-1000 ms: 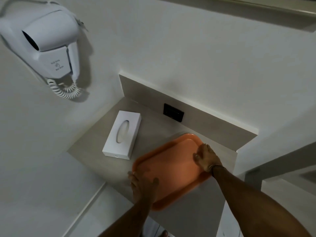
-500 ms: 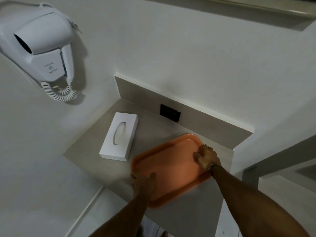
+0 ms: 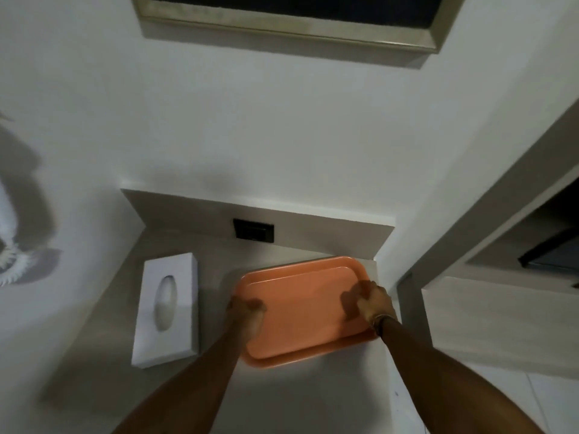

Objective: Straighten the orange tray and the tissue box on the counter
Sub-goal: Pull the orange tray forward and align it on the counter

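Note:
An orange tray (image 3: 300, 296) lies flat on the beige counter (image 3: 213, 252), near the right wall. My left hand (image 3: 246, 310) grips the tray's left edge. My right hand (image 3: 371, 300) grips its right edge, thumb on the inner surface. The tray sits slightly skewed, its far right corner close to the backsplash. A white tissue box (image 3: 169, 308) with an oval slot lies to the tray's left, apart from it, pointing roughly towards the back wall.
A black wall socket (image 3: 253, 230) sits in the backsplash behind the tray. A framed mirror (image 3: 288, 23) hangs above. A coiled white cord (image 3: 12, 264) hangs at the far left. A recessed shelf (image 3: 532, 245) opens to the right.
The tray has turned from a strong diagonal to nearly square with the back wall. Both hands stayed on its edges. The view shifted right, and the hair dryer left the frame.

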